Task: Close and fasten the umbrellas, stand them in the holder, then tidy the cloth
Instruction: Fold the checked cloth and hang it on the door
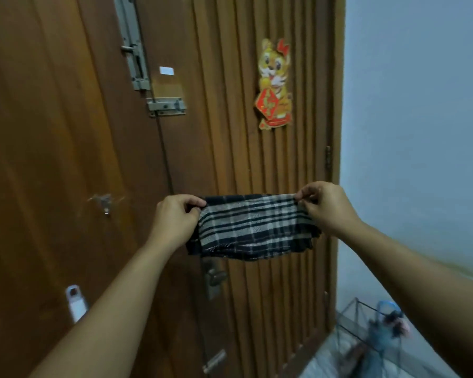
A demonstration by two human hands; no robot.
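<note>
A black-and-beige checked cloth (253,227) hangs folded in the air in front of a wooden door, stretched between both hands. My left hand (176,218) pinches its upper left corner. My right hand (325,207) pinches its upper right corner between thumb and fingers. The frayed lower edge droops below. At the bottom right a wire holder (358,320) stands on the floor with blue umbrellas (382,331) upright in it, blurred.
The brown wooden double door (66,159) fills the view, with metal bolts (166,106), a door handle (214,278) below the cloth and a tiger sticker (274,83). A pale blue wall (420,132) is on the right.
</note>
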